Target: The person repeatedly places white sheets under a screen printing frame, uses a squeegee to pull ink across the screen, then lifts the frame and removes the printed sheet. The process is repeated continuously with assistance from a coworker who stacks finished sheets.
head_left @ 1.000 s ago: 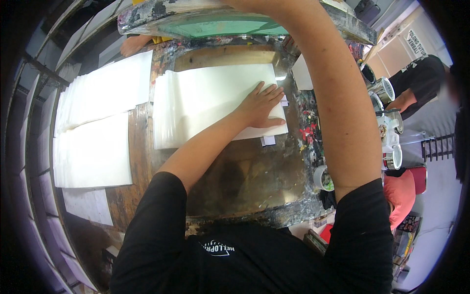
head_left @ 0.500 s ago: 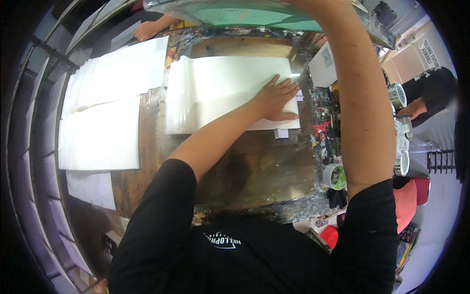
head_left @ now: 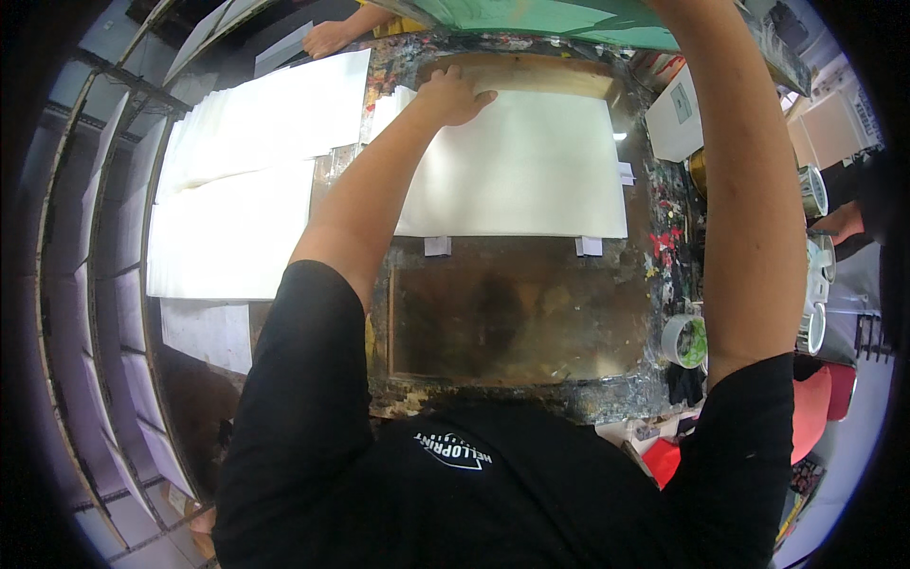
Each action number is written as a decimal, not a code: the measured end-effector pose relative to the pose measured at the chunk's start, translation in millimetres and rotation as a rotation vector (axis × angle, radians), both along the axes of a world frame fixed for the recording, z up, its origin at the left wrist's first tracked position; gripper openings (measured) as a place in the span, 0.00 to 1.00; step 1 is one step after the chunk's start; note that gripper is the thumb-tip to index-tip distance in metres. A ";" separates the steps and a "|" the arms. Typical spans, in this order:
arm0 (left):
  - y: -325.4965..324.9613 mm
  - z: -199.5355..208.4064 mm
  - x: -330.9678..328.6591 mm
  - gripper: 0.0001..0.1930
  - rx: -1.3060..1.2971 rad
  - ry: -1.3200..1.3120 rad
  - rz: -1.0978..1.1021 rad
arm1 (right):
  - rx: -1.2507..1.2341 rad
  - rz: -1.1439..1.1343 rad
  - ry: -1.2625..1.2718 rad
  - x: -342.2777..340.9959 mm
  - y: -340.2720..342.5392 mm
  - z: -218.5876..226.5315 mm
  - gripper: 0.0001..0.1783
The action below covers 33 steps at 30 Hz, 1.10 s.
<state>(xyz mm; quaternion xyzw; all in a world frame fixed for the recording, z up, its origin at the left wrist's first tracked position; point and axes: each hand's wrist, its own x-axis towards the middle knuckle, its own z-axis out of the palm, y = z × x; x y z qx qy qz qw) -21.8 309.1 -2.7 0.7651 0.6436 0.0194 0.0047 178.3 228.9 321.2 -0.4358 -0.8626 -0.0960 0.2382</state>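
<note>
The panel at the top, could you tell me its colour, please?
The panel is green, shown in the head view.

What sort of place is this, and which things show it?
Probably a printing workshop: a green framed screen, stacks of white rectangular sheets, and a brown, paint-spattered table suggest it.

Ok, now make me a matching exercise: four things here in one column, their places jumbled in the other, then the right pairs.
Things
1. left hand
2. green screen
3. round white object
4. white paper piles

Places
A. right of the brown board
B. at the picture's top edge
C. left of the brown board
D. at the middle sheet's far edge

Pairs: 1-D, 2-B, 3-A, 4-C
</note>
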 end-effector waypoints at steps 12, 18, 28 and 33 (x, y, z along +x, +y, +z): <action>1.0 23.5 -14.7 0.43 -0.169 -0.098 -0.099 | -0.114 -0.038 0.060 7.3 -11.5 5.6 0.50; -46.8 7.9 -32.5 0.46 0.408 0.101 -0.111 | -0.086 -0.045 0.086 -15.3 -16.0 -1.1 0.49; -237.6 72.1 -49.4 0.19 0.088 0.024 -0.577 | -0.046 -0.074 0.059 -0.1 -11.0 4.0 0.50; -240.5 47.0 -57.3 0.14 0.196 0.109 -0.518 | -0.109 -0.083 0.043 -6.0 -18.1 5.0 0.51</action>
